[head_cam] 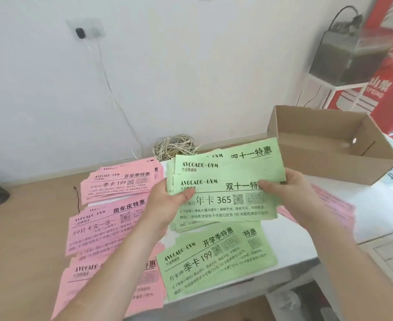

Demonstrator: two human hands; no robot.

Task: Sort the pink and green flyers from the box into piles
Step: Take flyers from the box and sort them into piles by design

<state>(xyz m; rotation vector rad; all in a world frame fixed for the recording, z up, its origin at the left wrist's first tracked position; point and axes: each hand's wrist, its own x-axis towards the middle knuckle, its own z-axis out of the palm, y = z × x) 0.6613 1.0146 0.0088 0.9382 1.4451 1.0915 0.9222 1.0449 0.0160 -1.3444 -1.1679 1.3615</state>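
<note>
From the head view, we see a person holding a fanned sheaf of green flyers point(228, 181) above the table point(293, 242), roughly mid-scene. The left hand point(167, 205) pinches the sheaf's left edge, thumb pressed flat on top; its other fingers are hidden under the paper. The right hand point(290, 188) grips the right edge the same way, thumb on top and fingers behind the sheets.

To the left lie three pink piles: a far pink pile point(121, 184), a middle pink pile point(107, 228) and a near pink pile point(86, 283). Near us, right of those, sits a green pile point(216, 258). The edge of a second green stack point(179, 225) shows just below the held sheaf. More pink sheets point(334, 205), blurred, lie right of the right wrist. The cardboard box point(325, 167) stands far right, and what we can see of its inside holds no flyers.

We judge the sorting to be nearly done, with this handful of greens among the last to place. The held sheets carry a different headline from the near green pile, so the next move likely calls for squaring the fan and lowering it onto the matching green stack beneath, keeping it off the pink.
</note>
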